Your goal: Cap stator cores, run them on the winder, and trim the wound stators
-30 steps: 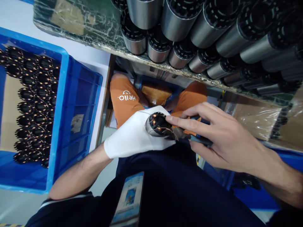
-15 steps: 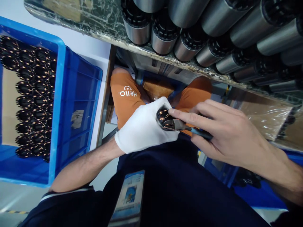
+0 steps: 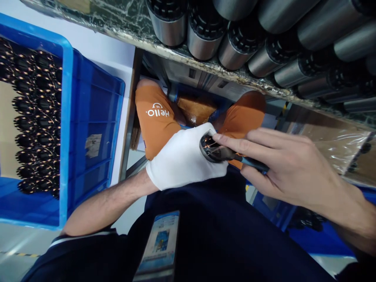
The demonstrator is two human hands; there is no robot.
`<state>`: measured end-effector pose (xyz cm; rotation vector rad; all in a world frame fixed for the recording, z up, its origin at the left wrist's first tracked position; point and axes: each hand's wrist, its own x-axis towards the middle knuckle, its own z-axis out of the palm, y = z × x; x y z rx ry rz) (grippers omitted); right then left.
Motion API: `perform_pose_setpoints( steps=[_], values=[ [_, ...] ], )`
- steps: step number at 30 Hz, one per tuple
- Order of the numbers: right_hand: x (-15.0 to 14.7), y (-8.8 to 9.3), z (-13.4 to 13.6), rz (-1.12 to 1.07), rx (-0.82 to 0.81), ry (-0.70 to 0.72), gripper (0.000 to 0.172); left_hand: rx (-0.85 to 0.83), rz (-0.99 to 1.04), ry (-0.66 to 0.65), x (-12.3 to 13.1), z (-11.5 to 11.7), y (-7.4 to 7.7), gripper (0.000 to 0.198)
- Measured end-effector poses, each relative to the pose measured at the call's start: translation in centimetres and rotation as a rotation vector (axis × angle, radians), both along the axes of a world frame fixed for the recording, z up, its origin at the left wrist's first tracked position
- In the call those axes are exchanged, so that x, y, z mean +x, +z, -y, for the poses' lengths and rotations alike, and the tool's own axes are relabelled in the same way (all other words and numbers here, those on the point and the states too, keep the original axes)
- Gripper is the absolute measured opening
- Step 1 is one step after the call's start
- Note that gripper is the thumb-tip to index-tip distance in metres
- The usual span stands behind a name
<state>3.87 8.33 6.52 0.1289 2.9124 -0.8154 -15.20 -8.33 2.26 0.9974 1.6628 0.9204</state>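
Observation:
My left hand [image 3: 185, 158], in a white glove, is wrapped round a motor stator [image 3: 207, 148] with a black slotted end and copper wires. The end faces right, and the glove hides most of its body. My bare right hand [image 3: 282, 164] grips pliers [image 3: 249, 162] with dark blue handles. Their metal jaws lie against the wires at the stator's open end. My right index fingertip rests by the stator's upper rim. The exact bite of the jaws is hidden.
A blue crate [image 3: 66, 129] at left holds rows of black wound parts [image 3: 38, 137]. Several metal cylinders [image 3: 202, 43] with black ends stand along the worktop [image 3: 117, 27] in front. Plastic-wrapped cardboard [image 3: 335, 137] lies at right, above another blue crate [image 3: 320, 239].
Both hands, with the stator and pliers, have shifted slightly right in view. The plier jaws have turned and sit closer over the stator's end. The camera has moved a little.

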Motion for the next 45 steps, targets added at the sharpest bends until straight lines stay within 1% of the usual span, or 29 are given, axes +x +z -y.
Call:
perform_pose_setpoints(
  steps=[2,3,7,9,12,14,17,19,21,22,25,27,30,32,33,35,37,38,39,40,41,42,43,44,45],
  values=[
    [-0.1,0.1,0.1,-0.002,-0.094,-0.020,0.063,-0.019,-0.001,-0.018,0.0,0.1,0.3,0.029],
    [-0.1,0.2,0.1,-0.001,-0.114,-0.026,0.063,-0.024,0.001,-0.021,-0.1,0.1,0.4,0.028],
    [-0.2,0.4,-0.2,-0.008,-0.032,-0.010,0.062,0.010,0.028,-0.044,-0.4,0.1,0.4,0.026],
    [-0.1,0.3,-0.4,0.018,-0.053,-0.003,0.060,0.001,0.041,-0.071,-0.5,0.1,0.1,0.024],
    [0.0,0.0,-0.5,0.054,-0.110,-0.031,0.060,0.006,0.060,-0.078,-0.3,0.1,-0.7,0.021],
    [0.0,-0.3,-0.5,0.058,-0.087,-0.054,0.065,0.038,0.039,-0.062,0.0,0.3,-1.2,0.021],
    [-0.2,-0.7,-0.3,0.052,-0.053,-0.053,0.068,0.090,0.031,-0.044,0.8,0.5,-1.5,0.028],
    [-0.3,-0.8,-0.2,0.060,-0.110,-0.061,0.067,0.116,0.024,-0.037,1.3,0.5,-1.3,0.026],
    [-0.4,-0.7,-0.1,0.068,-0.179,-0.080,0.066,0.133,-0.027,-0.034,1.6,0.4,-0.9,0.018],
    [-0.4,-0.6,-0.1,0.067,-0.188,-0.078,0.066,0.141,-0.049,-0.034,1.7,0.3,-0.6,0.015],
    [-0.5,-0.4,-0.3,0.072,-0.119,-0.044,0.067,0.138,-0.019,-0.043,1.5,0.2,-0.3,0.015],
    [-0.5,-0.5,-0.4,0.080,-0.109,-0.030,0.068,0.097,0.054,-0.049,1.2,0.3,-0.6,0.017],
    [-0.6,-1.1,-0.8,0.107,-0.204,-0.060,0.068,0.057,0.201,-0.050,0.9,0.5,-1.6,0.023],
    [-0.7,-1.7,-1.0,0.130,-0.280,-0.108,0.067,0.020,0.372,-0.041,0.7,0.5,-2.2,0.024],
    [-0.7,-2.0,-1.0,0.123,-0.318,-0.130,0.065,-0.024,0.491,-0.025,0.7,0.5,-2.4,0.024],
    [-0.9,-2.7,-0.8,0.067,-0.396,-0.153,0.066,-0.131,0.776,0.043,1.0,0.4,-2.7,0.024],
    [-1.1,-3.3,-0.2,-0.014,-0.477,-0.156,0.072,-0.184,1.028,0.149,1.6,0.7,-3.0,0.032],
    [-1.3,-3.6,0.0,-0.046,-0.517,-0.168,0.071,-0.174,1.096,0.196,1.9,1.0,-3.2,0.038],
    [-1.3,-3.8,0.2,-0.061,-0.555,-0.190,0.065,-0.137,1.104,0.220,2.1,1.4,-3.4,0.045],
    [-1.4,-4.0,0.3,-0.054,-0.602,-0.211,0.056,-0.079,1.033,0.231,2.3,2.0,-3.6,0.052],
    [-1.5,-4.2,0.3,-0.031,-0.665,-0.229,0.046,0.000,0.875,0.233,2.3,2.6,-3.7,0.059],
    [-1.5,-4.5,0.2,0.008,-0.749,-0.242,0.039,0.099,0.646,0.232,2.0,3.3,-3.7,0.068],
    [-1.5,-4.7,0.0,0.058,-0.850,-0.246,0.036,0.212,0.373,0.212,1.7,3.9,-3.6,0.074],
    [-1.6,-5.0,-0.1,0.109,-0.965,-0.239,0.033,0.321,0.089,0.170,1.2,4.5,-3.3,0.074],
    [-1.7,-5.2,-0.1,0.160,-1.083,-0.227,0.033,0.410,-0.170,0.105,0.6,4.9,-2.9,0.064]
  ],
)
